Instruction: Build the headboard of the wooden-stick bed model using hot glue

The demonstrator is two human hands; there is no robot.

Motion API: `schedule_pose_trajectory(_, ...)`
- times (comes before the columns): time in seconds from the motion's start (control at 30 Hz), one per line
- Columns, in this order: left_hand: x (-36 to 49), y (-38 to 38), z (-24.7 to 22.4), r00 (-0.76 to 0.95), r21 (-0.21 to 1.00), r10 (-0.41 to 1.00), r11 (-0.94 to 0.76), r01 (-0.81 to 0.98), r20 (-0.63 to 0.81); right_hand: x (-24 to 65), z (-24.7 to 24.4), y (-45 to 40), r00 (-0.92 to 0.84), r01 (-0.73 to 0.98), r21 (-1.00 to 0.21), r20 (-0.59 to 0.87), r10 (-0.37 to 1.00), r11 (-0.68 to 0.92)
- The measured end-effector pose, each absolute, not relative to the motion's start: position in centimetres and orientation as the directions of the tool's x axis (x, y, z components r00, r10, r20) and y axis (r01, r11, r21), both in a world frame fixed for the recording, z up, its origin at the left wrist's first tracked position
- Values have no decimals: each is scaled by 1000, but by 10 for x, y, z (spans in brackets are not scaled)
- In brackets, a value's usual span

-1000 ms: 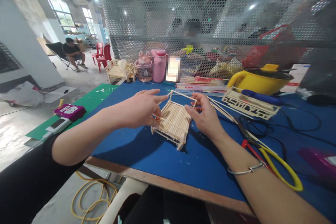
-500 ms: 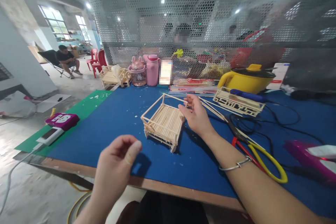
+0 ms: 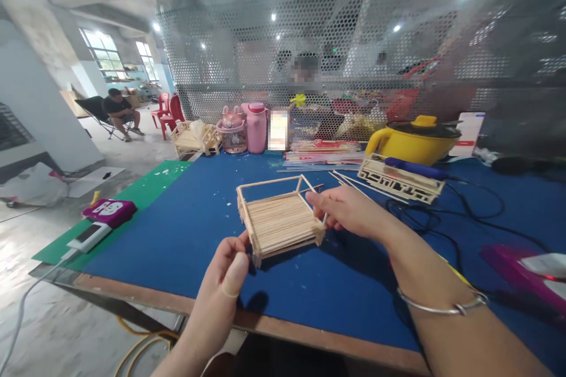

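Your stick frame (image 3: 278,221) is pale cream, striped lengthwise by the sticks of its base. Your desk (image 3: 186,235) is deep blue with a reddish-brown edge (image 3: 145,296); beside the blue you have a green sheet (image 3: 152,188) flecked white. Your bracelet (image 3: 460,310) is silver. Ahead of you, the jug (image 3: 256,134) is pink, and the pot (image 3: 411,146) bright yellow with a dark lid (image 3: 435,128) and yellow knob (image 3: 425,122). You face a grey screen (image 3: 345,29) patterned with round holes. The box (image 3: 126,211) at your left is purple with white marks.
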State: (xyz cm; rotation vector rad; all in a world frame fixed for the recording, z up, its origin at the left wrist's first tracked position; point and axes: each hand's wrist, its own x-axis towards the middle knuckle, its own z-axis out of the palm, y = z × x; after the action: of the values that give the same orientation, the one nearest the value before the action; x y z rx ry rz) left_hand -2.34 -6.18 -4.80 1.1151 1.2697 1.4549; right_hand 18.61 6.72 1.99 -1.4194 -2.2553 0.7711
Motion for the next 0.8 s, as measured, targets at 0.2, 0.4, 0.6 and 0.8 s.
schedule_pose_trajectory(0.2,-43,-26,-35,-157,992,980,-122,-13,119,188,40,35,-603,724,-562,-236,762,399)
schedule_pose_trajectory(0.4,-64,11,-26,-110,992,992,-49,117,62,172,40,14,-741,577,-722,-268,615,381)
schedule_pose_trajectory(0.6,-70,32,-14,-115,996,993,17,89,-7,164,31,8,-767,533,-747,-229,600,396)
schedule_pose_trajectory(0.8,-65,46,29,-116,913,958,-207,351,262,154,27,0,-805,465,-769,-160,571,439)
